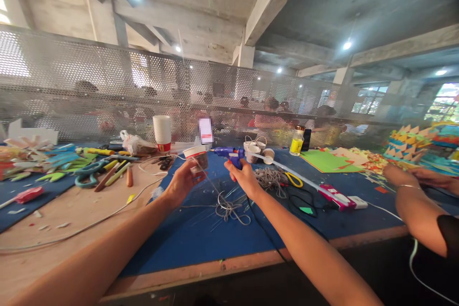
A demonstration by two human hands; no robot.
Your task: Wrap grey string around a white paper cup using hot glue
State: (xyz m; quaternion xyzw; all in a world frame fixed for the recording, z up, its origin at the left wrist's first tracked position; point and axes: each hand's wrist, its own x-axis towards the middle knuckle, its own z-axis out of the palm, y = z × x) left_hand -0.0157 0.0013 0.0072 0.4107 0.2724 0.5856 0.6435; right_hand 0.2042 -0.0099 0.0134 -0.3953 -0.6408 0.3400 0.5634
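Note:
My left hand (185, 181) is closed around a paper cup (195, 153), which is tilted and has grey cord around its side. In my right hand (245, 174) is a blue glue gun (229, 153), its nozzle pointing left toward the cup. A clear glue stick (281, 165) seems to stick out behind the gun. Loose grey cord (229, 208) lies tangled on the blue mat (179, 244) below my hands, with thin glue strands around it. A larger heap of grey cord (268, 179) lies to the right.
Stacked paper cups (162, 131), scissors (88, 172) and tools are at the left. Several small cups (254, 148) stand behind the gun. A yellow-labelled bottle (297, 141), green paper (326, 161) and a pink power strip (337, 197) lie right. Another person's arm (418, 201) works at far right.

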